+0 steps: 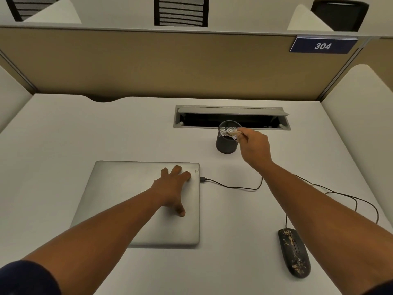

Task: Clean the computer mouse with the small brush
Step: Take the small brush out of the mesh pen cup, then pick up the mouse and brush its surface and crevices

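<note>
A black computer mouse (294, 253), speckled with pale crumbs, lies on the white desk at the near right. Its cable runs up to a closed grey laptop (119, 188). My left hand (172, 188) rests flat on the laptop lid with fingers spread, holding nothing. My right hand (254, 145) reaches to the rim of a black mesh pen cup (226, 143) and pinches the pale handle of the small brush (232, 133). The brush's other end still sits inside the cup. Its bristles are hard to make out.
An open cable hatch (231, 118) is set into the desk just behind the cup. A tan partition with a "304" sign (322, 46) closes the back, and white side panels flank the desk. The mouse cable (234, 187) loops across the desk on the right.
</note>
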`<action>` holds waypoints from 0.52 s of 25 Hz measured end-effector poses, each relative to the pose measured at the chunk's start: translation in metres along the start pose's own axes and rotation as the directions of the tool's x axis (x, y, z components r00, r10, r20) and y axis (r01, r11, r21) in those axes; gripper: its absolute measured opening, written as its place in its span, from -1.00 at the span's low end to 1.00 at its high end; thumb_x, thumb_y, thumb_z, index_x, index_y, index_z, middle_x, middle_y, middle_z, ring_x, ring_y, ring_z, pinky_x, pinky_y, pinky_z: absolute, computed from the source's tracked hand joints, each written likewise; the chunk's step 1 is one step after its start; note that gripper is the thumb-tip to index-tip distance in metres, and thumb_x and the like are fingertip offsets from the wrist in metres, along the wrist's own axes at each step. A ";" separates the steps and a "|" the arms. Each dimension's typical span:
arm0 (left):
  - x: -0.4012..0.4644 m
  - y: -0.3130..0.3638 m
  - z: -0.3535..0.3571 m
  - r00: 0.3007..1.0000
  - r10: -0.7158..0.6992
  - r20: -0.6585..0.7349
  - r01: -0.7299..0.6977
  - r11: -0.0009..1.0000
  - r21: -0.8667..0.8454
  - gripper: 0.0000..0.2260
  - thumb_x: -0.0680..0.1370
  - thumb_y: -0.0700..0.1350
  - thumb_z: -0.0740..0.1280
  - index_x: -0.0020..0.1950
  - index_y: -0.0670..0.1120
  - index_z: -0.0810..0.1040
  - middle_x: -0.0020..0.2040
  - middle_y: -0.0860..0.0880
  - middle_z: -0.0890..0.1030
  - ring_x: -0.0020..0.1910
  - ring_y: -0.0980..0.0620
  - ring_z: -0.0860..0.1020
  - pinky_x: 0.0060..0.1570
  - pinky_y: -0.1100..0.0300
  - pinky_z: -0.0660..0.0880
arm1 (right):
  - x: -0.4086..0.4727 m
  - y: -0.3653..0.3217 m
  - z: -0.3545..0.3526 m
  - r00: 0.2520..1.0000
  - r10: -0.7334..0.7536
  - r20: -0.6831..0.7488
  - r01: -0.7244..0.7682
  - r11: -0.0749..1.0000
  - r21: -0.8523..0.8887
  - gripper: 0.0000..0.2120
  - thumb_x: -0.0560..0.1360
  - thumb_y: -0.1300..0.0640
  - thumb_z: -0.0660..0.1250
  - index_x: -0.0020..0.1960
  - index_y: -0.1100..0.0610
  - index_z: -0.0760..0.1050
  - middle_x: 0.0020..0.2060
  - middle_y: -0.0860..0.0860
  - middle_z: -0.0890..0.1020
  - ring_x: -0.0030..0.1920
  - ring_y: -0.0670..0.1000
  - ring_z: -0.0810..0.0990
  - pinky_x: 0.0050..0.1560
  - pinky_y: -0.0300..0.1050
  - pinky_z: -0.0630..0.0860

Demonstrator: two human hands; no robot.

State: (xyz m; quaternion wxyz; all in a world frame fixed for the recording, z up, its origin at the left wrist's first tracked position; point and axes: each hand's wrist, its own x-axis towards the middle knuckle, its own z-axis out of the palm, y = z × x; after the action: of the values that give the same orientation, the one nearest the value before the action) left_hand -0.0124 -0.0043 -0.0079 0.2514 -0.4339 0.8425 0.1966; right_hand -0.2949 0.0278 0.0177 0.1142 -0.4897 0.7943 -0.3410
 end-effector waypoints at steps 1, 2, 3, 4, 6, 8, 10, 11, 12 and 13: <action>0.001 0.000 0.001 1.000 0.004 -0.006 -0.004 1.000 0.002 0.09 0.22 0.18 0.76 0.62 0.14 0.24 0.58 0.05 0.16 0.52 -0.21 0.16 0.25 -0.15 0.58 | -0.004 -0.003 -0.006 0.999 0.024 -0.042 -0.021 0.998 0.054 -0.70 0.72 0.11 0.23 0.34 0.21 0.60 0.09 0.19 0.73 0.05 0.17 0.69 -0.01 -0.30 0.52; 0.001 -0.001 0.001 1.000 0.006 -0.012 -0.006 1.000 0.004 0.09 0.21 0.18 0.75 0.61 0.15 0.24 0.56 0.05 0.17 0.51 -0.20 0.17 0.24 -0.15 0.58 | -0.008 -0.007 -0.013 0.994 0.072 -0.083 -0.060 0.989 0.132 -0.72 0.72 0.11 0.23 0.31 0.20 0.61 0.04 0.17 0.73 0.02 0.14 0.69 -0.03 -0.27 0.56; 0.002 -0.001 0.002 1.000 0.007 -0.016 -0.007 1.000 0.005 0.09 0.21 0.19 0.75 0.61 0.15 0.25 0.56 0.05 0.17 0.50 -0.20 0.17 0.24 -0.16 0.58 | -0.013 -0.012 -0.019 0.982 0.149 -0.117 -0.118 0.965 0.232 -0.74 0.72 0.10 0.23 0.28 0.18 0.61 -0.01 0.12 0.72 -0.02 0.10 0.69 0.00 -0.17 0.62; 0.002 -0.001 0.002 1.000 0.007 -0.019 -0.007 1.000 0.003 0.10 0.20 0.19 0.76 0.61 0.15 0.25 0.55 0.05 0.17 0.50 -0.20 0.17 0.25 -0.17 0.58 | -0.017 -0.016 -0.026 0.959 0.248 -0.139 -0.188 0.920 0.344 -0.76 0.72 0.09 0.23 0.26 0.15 0.60 -0.07 0.06 0.71 -0.06 0.05 0.69 0.03 -0.10 0.66; 0.003 -0.001 0.002 1.000 0.004 -0.019 -0.004 1.000 -0.003 0.11 0.21 0.18 0.76 0.63 0.15 0.23 0.57 0.06 0.16 0.52 -0.21 0.15 0.28 -0.20 0.57 | -0.028 -0.021 -0.042 0.881 0.461 -0.109 -0.321 0.750 0.578 -0.79 0.72 0.06 0.23 0.23 0.10 0.58 -0.11 0.00 0.71 -0.10 -0.03 0.71 0.02 -0.11 0.68; 0.001 0.000 0.001 1.000 -0.001 -0.021 0.001 1.000 -0.008 0.12 0.22 0.17 0.76 0.64 0.15 0.23 0.57 0.05 0.16 0.54 -0.22 0.14 0.30 -0.19 0.56 | -0.044 -0.024 -0.059 0.813 0.582 0.003 -0.386 0.536 0.751 -0.79 0.72 0.07 0.24 0.26 0.11 0.57 -0.07 0.06 0.74 -0.08 0.00 0.74 -0.03 -0.15 0.68; -0.002 0.001 0.000 1.000 -0.004 -0.026 0.003 1.000 -0.020 0.11 0.23 0.15 0.76 0.65 0.14 0.23 0.58 0.05 0.16 0.55 -0.22 0.14 0.32 -0.19 0.55 | -0.067 -0.023 -0.073 0.793 0.602 0.093 -0.393 0.389 0.833 -0.81 0.73 0.10 0.23 0.25 0.13 0.56 -0.05 0.10 0.76 -0.06 0.04 0.77 -0.07 -0.15 0.68; -0.005 0.003 -0.001 1.000 -0.002 -0.022 0.002 1.000 -0.020 0.11 0.25 0.14 0.76 0.66 0.13 0.23 0.60 0.04 0.16 0.56 -0.23 0.14 0.33 -0.18 0.53 | -0.080 -0.020 -0.080 0.793 0.597 0.124 -0.385 0.333 0.861 -0.82 0.73 0.11 0.22 0.23 0.14 0.55 -0.06 0.11 0.77 -0.06 0.05 0.78 -0.08 -0.14 0.68; -0.008 0.006 -0.003 1.000 -0.005 -0.017 0.005 1.000 -0.020 0.11 0.26 0.14 0.76 0.68 0.11 0.22 0.61 0.01 0.17 0.57 -0.24 0.15 0.36 -0.18 0.52 | -0.093 -0.017 -0.087 0.794 0.590 0.149 -0.379 0.288 0.880 -0.83 0.73 0.12 0.22 0.21 0.14 0.54 -0.06 0.12 0.77 -0.07 0.06 0.78 -0.08 -0.13 0.67; -0.010 0.010 -0.005 1.000 -0.008 -0.016 0.007 1.000 -0.022 0.11 0.28 0.13 0.75 0.69 0.08 0.21 0.61 -0.01 0.18 0.57 -0.24 0.18 0.39 -0.17 0.49 | -0.105 -0.013 -0.093 0.791 0.588 0.170 -0.376 0.247 0.893 -0.85 0.73 0.12 0.22 0.20 0.14 0.53 -0.07 0.12 0.77 -0.08 0.07 0.78 -0.07 -0.11 0.67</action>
State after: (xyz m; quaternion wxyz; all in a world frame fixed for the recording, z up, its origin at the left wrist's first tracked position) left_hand -0.0167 0.0048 0.0029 0.2404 -0.4414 0.8407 0.2015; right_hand -0.2812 0.1537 0.0790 0.3751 -0.0447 0.6034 -0.7023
